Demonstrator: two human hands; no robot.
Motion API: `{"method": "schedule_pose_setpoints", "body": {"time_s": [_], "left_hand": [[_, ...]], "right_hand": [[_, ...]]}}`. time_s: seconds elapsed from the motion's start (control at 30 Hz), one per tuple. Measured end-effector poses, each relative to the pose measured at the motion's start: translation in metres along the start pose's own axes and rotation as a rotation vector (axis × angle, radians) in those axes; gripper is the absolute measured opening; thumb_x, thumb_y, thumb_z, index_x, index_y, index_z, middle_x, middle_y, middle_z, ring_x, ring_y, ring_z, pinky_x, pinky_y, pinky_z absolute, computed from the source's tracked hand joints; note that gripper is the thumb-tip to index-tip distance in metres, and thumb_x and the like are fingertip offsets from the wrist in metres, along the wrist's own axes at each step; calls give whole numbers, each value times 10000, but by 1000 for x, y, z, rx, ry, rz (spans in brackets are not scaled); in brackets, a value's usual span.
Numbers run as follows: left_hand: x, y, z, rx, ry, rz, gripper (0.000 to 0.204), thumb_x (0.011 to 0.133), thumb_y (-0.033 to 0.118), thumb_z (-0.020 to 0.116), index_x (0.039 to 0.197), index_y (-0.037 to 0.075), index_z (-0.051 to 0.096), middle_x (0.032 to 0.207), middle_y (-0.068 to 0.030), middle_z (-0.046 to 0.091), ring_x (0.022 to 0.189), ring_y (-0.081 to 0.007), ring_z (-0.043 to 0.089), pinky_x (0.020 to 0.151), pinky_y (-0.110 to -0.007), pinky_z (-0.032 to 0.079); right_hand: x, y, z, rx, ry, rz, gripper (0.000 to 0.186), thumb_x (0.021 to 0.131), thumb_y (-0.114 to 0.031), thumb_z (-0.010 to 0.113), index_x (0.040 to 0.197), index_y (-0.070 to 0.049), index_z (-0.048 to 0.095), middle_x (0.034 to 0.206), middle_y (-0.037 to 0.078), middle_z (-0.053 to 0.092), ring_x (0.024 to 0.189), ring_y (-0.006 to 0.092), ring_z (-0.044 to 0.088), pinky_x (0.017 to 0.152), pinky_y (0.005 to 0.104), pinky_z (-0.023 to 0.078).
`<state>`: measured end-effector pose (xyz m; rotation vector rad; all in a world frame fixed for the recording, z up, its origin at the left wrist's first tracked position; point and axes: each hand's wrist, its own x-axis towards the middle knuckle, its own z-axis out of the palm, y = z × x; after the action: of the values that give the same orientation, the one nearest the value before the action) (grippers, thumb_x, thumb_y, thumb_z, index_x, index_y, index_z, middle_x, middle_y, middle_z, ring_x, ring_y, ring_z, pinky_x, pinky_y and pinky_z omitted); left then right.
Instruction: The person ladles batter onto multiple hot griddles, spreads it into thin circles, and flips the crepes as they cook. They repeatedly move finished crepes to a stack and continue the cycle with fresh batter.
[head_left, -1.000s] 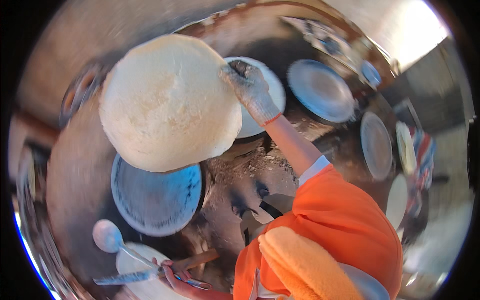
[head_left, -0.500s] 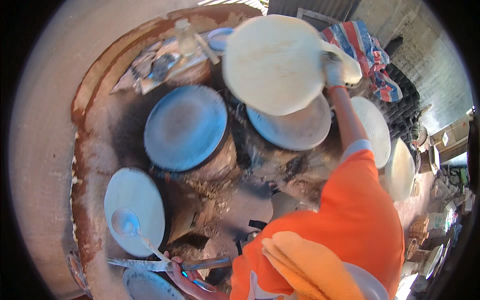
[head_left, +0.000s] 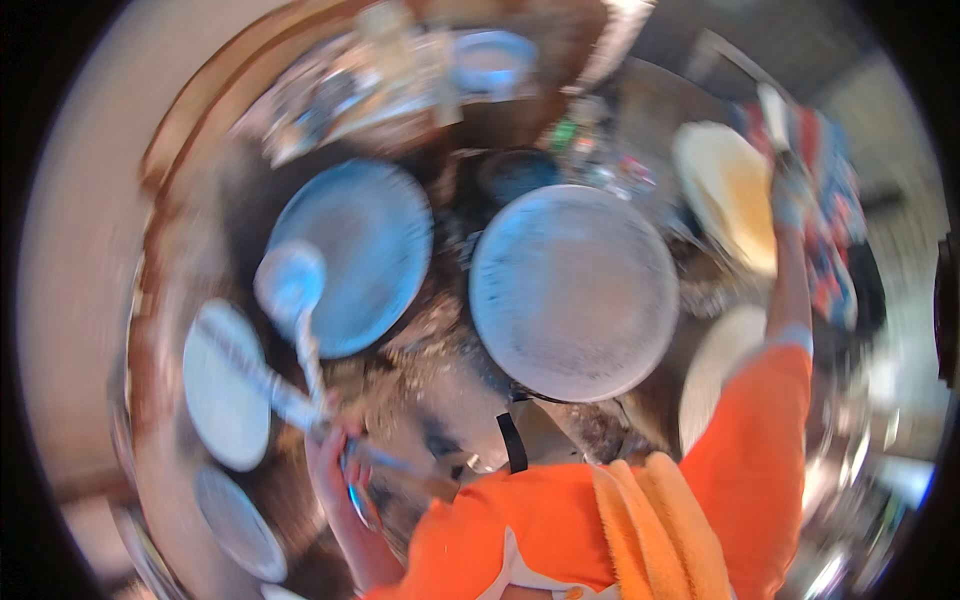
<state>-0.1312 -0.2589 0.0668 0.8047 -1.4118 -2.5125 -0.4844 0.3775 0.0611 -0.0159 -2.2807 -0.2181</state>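
My left hand is closed round the handle of a ladle and a long flat blade. The ladle's round bowl overlaps the left griddle, and the blade crosses a paler, smaller disc. At the far right, my right hand wears a whitish glove and is beside a pale, yellowish flatbread. A narrow white shape rises from its fingers; blur hides what it is and how the fingers are set. The centre griddle shows a bare grey-blue surface.
Another round plate stands at lower left. A pale disc is partly behind my right arm. A cluttered ledge with a blue-rimmed bowl lies at the back. Striped cloth hangs beyond my right hand. A curved wall bounds the left.
My right hand has moved farther right, and the large flatbread it held no longer covers the centre griddle. My left hand has raised the ladle and blade from the lower left. The view has shifted.
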Motion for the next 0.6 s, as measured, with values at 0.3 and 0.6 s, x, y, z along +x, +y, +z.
{"method": "schedule_pose_setpoints", "body": {"time_s": [0.3,0.6], "left_hand": [[-32,72,-67,-195,61,379,416,876,64,440,1259,-46,317,823,-109,518,326,-36,333,276,-171,305],[-18,42,-180,-288,272,222,343,878,55,436,1212,-8,387,835,-105,553,335,-39,331,289,-177,288]], "right_hand": [[-66,-171,33,-301,-675,-22,481,838,-388,462,1239,-122,446,1087,151,548,917,321,584,757,429,477],[-63,-427,-2,1007,-654,35,385,839,-208,535,1207,-104,496,1109,102,553,932,232,561,770,312,465]]}}
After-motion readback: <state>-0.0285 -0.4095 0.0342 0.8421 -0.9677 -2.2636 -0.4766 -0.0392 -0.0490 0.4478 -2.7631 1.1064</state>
